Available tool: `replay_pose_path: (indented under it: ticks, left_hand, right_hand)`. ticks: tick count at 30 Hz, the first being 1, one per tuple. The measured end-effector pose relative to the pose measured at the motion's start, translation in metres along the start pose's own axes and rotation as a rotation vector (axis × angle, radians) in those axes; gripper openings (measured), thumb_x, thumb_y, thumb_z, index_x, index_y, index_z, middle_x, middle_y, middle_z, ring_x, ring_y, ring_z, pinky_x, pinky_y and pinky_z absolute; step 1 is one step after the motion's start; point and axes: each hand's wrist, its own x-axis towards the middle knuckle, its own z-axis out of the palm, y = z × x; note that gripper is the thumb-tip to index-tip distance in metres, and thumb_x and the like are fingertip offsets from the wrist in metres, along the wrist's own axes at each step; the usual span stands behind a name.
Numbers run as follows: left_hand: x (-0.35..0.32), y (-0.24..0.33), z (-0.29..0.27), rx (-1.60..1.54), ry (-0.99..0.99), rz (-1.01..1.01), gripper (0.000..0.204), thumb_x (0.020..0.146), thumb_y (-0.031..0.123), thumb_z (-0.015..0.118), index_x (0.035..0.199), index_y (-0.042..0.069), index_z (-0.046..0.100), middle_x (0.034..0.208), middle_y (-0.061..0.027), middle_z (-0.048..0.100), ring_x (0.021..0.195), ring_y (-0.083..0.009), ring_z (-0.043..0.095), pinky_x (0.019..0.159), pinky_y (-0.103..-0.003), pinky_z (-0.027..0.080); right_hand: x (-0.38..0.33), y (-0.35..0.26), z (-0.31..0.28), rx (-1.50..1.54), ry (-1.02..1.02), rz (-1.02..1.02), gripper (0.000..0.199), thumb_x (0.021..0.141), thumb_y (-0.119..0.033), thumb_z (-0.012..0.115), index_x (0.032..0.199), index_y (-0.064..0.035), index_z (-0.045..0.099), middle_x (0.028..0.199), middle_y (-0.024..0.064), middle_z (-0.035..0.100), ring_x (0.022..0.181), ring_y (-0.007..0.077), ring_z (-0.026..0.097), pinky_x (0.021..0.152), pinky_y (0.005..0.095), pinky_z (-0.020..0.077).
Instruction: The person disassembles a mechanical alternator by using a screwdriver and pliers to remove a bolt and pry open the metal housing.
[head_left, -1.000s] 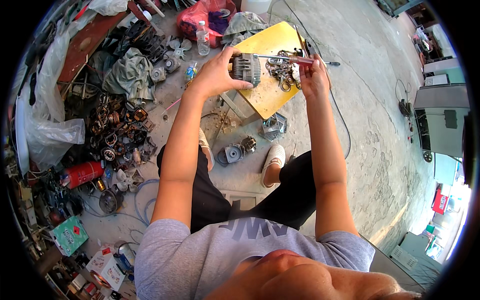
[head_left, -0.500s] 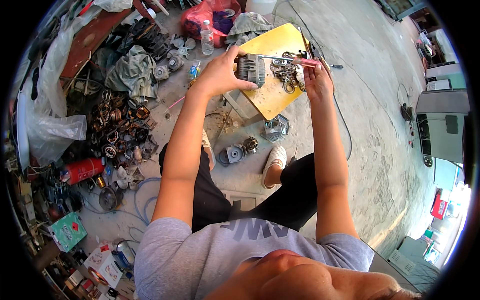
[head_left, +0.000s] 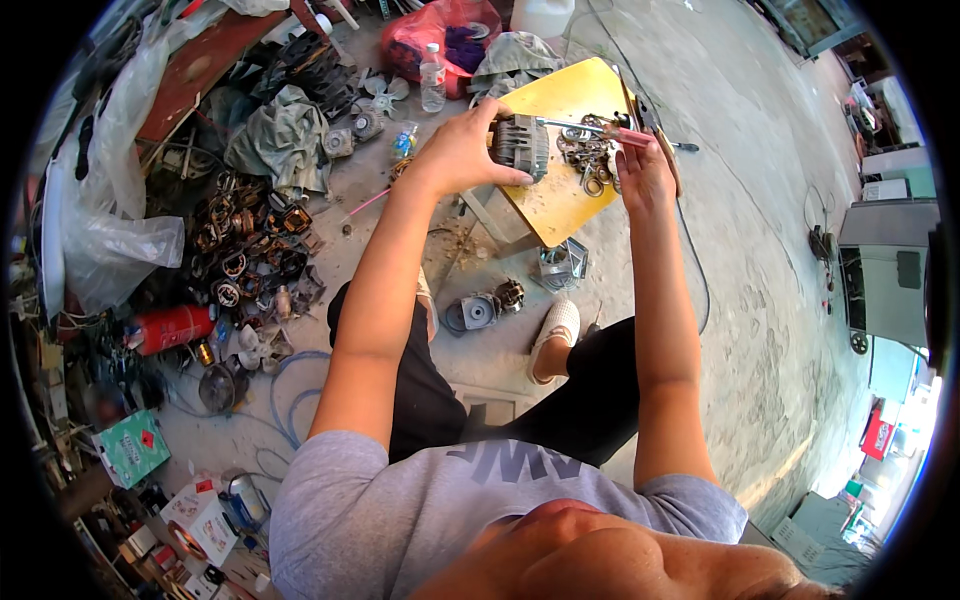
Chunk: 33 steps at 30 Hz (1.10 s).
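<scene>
— "Shifted rightward in view since earlier, table and all."
— "Gripping what?"
— "In the left hand, a finned housing, over the table's left edge. In the right hand, a screwdriver by its handle, reaching the housing."

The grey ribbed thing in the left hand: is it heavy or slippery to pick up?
The grey ribbed thing looks like metal, so it's probably heavy for its size. Its ridged side likely makes it less slippery.

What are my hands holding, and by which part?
Left hand: grey ribbed metal housing, around its left end. Right hand: metal-shafted screwdriver, by its translucent red handle.
</scene>
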Motion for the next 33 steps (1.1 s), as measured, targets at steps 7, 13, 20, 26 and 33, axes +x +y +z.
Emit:
replay_pose_path:
  ticks: [7, 13, 20, 26, 33]
  left_hand:
    - [0.0, -0.007, 0.003, 0.039, 0.05, 0.059, 0.092, 0.056, 0.044, 0.092, 0.129, 0.007, 0.049, 0.119, -0.0193, 0.064, 0.11, -0.0341, 0.064, 0.095, -0.04, 0.05]
    - [-0.001, -0.003, 0.0, 0.018, 0.026, 0.076, 0.088, 0.056, 0.042, 0.093, 0.124, 0.007, 0.048, 0.117, -0.0177, 0.064, 0.11, -0.0345, 0.062, 0.095, -0.041, 0.049]
    - [0.0, -0.003, -0.001, 0.027, 0.034, 0.104, 0.086, 0.057, 0.041, 0.093, 0.122, 0.007, 0.048, 0.114, -0.0169, 0.065, 0.108, -0.0344, 0.064, 0.093, -0.041, 0.049]
    - [-0.005, -0.004, -0.002, 0.007, 0.027, 0.088, 0.085, 0.057, 0.041, 0.092, 0.122, 0.007, 0.048, 0.115, -0.017, 0.065, 0.108, -0.0351, 0.064, 0.093, -0.042, 0.049]
    - [-0.003, 0.002, -0.002, 0.035, 0.044, 0.096, 0.085, 0.058, 0.041, 0.092, 0.123, 0.008, 0.048, 0.116, -0.0173, 0.065, 0.108, -0.0355, 0.064, 0.093, -0.042, 0.049]
  right_hand:
    - [0.009, 0.0, -0.006, 0.005, -0.004, -0.073, 0.026, 0.103, -0.021, 0.054, 0.128, -0.0136, 0.054, 0.108, 0.0035, 0.064, 0.089, 0.0126, 0.062, 0.081, 0.0317, 0.0491]
    - [0.001, -0.004, 0.001, -0.016, 0.043, 0.002, 0.029, 0.105, -0.02, 0.049, 0.133, -0.0155, 0.052, 0.12, 0.0029, 0.06, 0.106, 0.0158, 0.059, 0.095, 0.0362, 0.0458]
    - [0.013, -0.007, -0.011, -0.017, 0.007, -0.061, 0.029, 0.102, -0.028, 0.057, 0.13, -0.0217, 0.058, 0.118, -0.0053, 0.062, 0.103, 0.0106, 0.059, 0.089, 0.031, 0.0446]
    - [-0.002, -0.003, 0.002, -0.036, 0.055, -0.008, 0.032, 0.105, -0.026, 0.05, 0.136, -0.0182, 0.053, 0.124, -0.0007, 0.061, 0.109, 0.0127, 0.059, 0.093, 0.0357, 0.0446]
    - [0.008, -0.006, -0.007, -0.076, -0.007, -0.089, 0.038, 0.105, -0.029, 0.049, 0.142, -0.0178, 0.048, 0.127, -0.002, 0.059, 0.11, 0.013, 0.058, 0.093, 0.0357, 0.0412]
